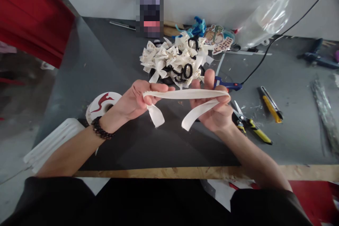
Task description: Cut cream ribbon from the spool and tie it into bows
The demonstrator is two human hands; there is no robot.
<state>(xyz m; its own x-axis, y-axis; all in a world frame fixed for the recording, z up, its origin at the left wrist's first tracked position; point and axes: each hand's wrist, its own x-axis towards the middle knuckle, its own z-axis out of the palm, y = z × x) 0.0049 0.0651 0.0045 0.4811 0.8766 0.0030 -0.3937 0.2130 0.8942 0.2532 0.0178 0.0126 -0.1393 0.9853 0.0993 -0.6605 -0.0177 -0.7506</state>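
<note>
A strip of white ribbon [185, 94] is stretched level between my two hands above the dark table. My left hand [140, 99] pinches it near one end, and a short tail hangs from the fingers. My right hand [213, 107] holds the other side, where the ribbon folds over the fingers and its loose end curls back toward the middle. Just beyond the hands lies a heap of white ribbon bows [169, 56] with black hair ties [188, 71] among them. Behind my right fingers is a blue glue gun [229, 84], partly hidden.
A ribbon spool [102, 104] sits by my left wrist, near a white plastic piece [55, 141]. To the right lie yellow-handled scissors [255, 130], a yellow utility knife [272, 106] and a clear plastic bundle [325, 113]. A black cord [288, 26] runs from the glue gun.
</note>
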